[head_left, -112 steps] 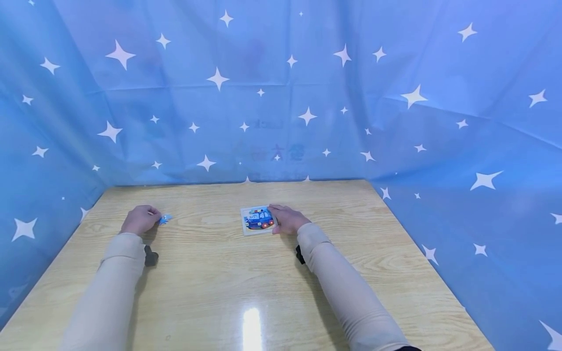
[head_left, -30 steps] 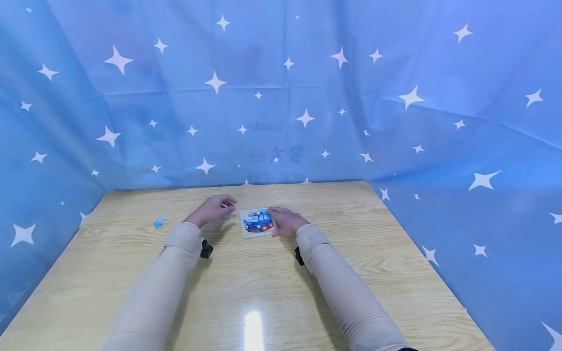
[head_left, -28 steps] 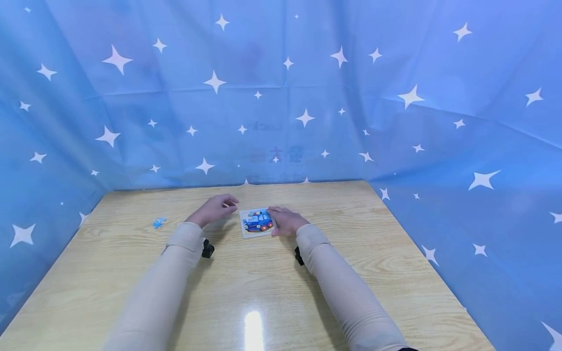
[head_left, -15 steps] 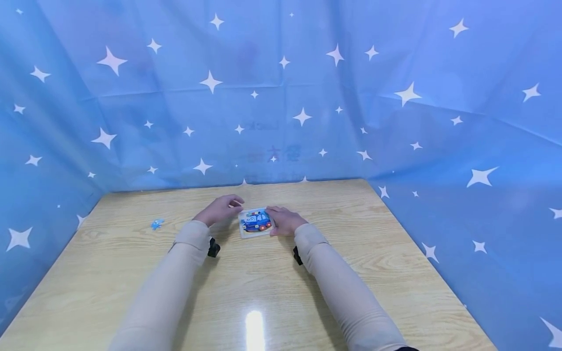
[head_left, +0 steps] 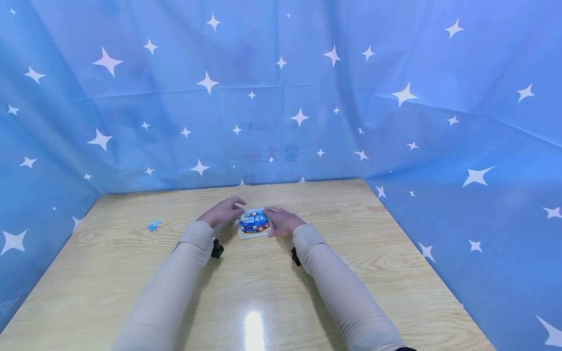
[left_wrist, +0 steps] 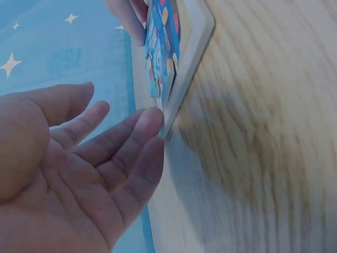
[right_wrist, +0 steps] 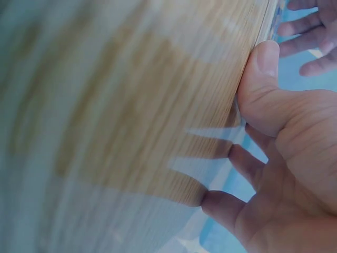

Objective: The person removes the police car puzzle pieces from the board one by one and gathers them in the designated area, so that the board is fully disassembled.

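Note:
A small framed jigsaw puzzle (head_left: pixel 254 223) with a blue cartoon car lies on the table. My right hand (head_left: pixel 283 222) holds its right side, thumb at the near corner and index finger over the far edge. In the right wrist view the thumb (right_wrist: pixel 266 60) presses at the frame while other fingertips touch the wood. My left hand (head_left: pixel 223 212) is at the puzzle's left edge, palm facing it and fingers loosely bent, with nothing seen in them. Its fingertips (left_wrist: pixel 150 122) overlap the frame's corner in the left wrist view, where some pieces stand raised above the frame.
A loose light-blue piece (head_left: pixel 154 225) lies on the wooden table (head_left: pixel 246 273) to the left of my left hand. A blue curtain with white stars (head_left: pixel 246 97) hangs behind the table and along its sides.
My left hand has moved right, from the loose blue piece to the puzzle's left edge, leaving that piece on the table. My right hand keeps its place on the puzzle.

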The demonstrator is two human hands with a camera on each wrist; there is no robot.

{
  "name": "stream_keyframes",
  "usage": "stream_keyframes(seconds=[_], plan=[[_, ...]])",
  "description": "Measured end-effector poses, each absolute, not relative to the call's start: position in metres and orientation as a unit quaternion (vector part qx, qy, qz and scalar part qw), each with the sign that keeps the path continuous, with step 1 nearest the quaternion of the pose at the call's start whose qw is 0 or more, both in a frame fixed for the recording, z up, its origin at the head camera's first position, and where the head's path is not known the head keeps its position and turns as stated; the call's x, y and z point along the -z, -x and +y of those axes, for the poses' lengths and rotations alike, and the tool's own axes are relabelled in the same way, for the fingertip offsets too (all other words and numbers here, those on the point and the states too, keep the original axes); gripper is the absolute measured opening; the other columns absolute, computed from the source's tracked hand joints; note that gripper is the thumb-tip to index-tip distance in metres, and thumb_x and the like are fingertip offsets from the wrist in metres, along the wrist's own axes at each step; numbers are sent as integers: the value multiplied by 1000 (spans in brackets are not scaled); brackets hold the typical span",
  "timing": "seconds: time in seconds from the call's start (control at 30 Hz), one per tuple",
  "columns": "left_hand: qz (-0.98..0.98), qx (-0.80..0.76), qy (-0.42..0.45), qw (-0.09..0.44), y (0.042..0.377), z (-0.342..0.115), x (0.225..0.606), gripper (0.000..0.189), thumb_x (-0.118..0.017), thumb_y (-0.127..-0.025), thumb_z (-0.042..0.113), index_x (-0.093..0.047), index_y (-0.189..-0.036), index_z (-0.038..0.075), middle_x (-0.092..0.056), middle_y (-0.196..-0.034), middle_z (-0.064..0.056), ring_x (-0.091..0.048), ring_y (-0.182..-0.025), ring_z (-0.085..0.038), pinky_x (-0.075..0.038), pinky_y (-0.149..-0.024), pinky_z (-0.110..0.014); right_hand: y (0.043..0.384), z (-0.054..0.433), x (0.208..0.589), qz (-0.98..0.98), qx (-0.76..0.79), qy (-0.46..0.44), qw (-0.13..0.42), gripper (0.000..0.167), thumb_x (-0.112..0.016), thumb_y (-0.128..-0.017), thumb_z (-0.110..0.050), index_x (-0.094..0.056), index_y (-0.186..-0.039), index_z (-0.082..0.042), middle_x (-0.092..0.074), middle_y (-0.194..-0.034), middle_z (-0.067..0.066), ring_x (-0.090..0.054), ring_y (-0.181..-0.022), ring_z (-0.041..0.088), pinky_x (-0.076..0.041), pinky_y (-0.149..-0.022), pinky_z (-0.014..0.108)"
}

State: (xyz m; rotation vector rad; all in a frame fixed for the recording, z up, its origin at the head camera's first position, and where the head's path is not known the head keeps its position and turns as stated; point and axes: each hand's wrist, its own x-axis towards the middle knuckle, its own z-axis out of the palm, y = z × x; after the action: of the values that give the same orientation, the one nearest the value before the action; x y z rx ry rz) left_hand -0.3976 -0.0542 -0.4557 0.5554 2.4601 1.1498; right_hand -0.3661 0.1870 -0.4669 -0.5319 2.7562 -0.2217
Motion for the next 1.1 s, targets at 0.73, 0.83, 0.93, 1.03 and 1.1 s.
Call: stream_keyframes(seconds=[0.73,0.83,0.93,1.03,1.1], plan=[[853,-459,-127,216,396,-41,455,45,-50,-106,18,-45,-145,-2,-54,-137,-21,-57,-117,-31,-45,-103,-49,366,188,469,966,81,185,164,82,-66,-98,-39,-20,-164,-21,-17,-169,-2,-18,-154,26,-26,-120,49],[846,-470,-120,220,398,-39,455,44,-49,-106,18,-45,-145,-3,-52,-139,-22,-56,-118,-32,-44,-104,-49,367,188,469,966,80,185,163,82,-66,-98,-39,-20,-164,-20,-17,-169,-2,-18,-154,26,-27,-120,48],[849,-466,-106,226,398,-37,456,42,-48,-108,20,-47,-144,-1,-49,-143,-22,-53,-124,-33,-40,-109,-51,367,188,469,965,79,191,162,82,-66,-99,-39,-20,-164,-19,-17,-169,-2,-19,-154,26,-27,-120,47],[851,-462,-95,229,398,-35,456,40,-46,-109,21,-49,-144,0,-49,-144,-22,-53,-127,-33,-38,-111,-52,367,187,468,964,78,196,161,81,-66,-99,-38,-20,-163,-18,-17,-169,-1,-19,-154,26,-26,-120,45],[852,-463,-91,226,398,-33,455,39,-46,-109,20,-49,-143,1,-49,-142,-22,-53,-126,-33,-39,-109,-51,367,187,467,964,76,200,160,81,-66,-99,-38,-20,-163,-18,-17,-169,-1,-18,-154,26,-25,-121,45]])
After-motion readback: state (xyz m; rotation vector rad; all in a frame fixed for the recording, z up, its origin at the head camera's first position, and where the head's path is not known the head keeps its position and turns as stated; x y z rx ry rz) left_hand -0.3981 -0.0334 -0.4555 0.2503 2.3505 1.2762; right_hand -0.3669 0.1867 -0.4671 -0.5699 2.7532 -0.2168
